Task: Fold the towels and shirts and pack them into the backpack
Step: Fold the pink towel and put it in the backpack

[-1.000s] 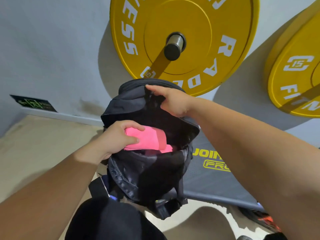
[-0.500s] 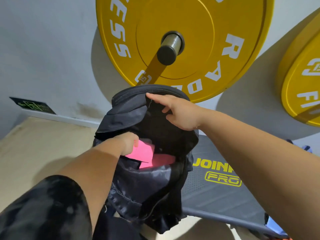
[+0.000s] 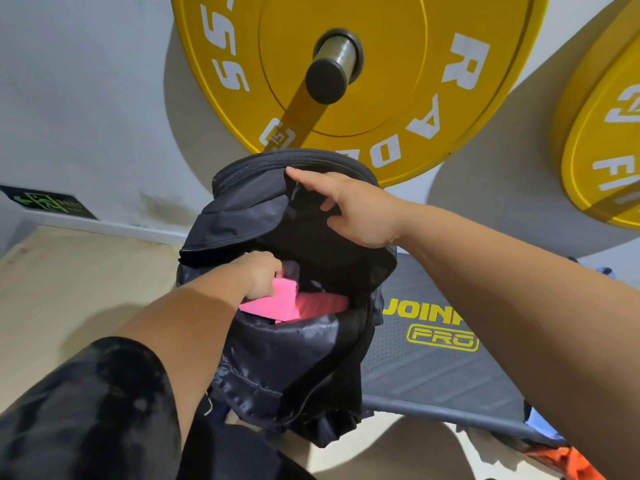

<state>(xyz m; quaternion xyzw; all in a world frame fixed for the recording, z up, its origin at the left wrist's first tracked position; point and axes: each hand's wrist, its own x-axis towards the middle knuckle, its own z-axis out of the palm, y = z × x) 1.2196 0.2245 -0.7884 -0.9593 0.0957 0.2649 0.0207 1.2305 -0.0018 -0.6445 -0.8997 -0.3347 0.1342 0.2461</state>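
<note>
We are holding the black nylon backpack (image 3: 287, 358) open with our right hand (image 3: 353, 206), its fingers curling round the far rim of the backpack's mouth. Our left hand (image 3: 263, 275) is gripping the folded pink terry towel (image 3: 277, 303) just inside that mouth, with the towel's long axis lying across the opening. More pink cloth is showing deeper inside. We are judging that the coming push runs downward from the left hand.

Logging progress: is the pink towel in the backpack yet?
Partly in: the towel lies in the mouth of the open backpack, left hand gripping it, right hand holding the flap.
</note>
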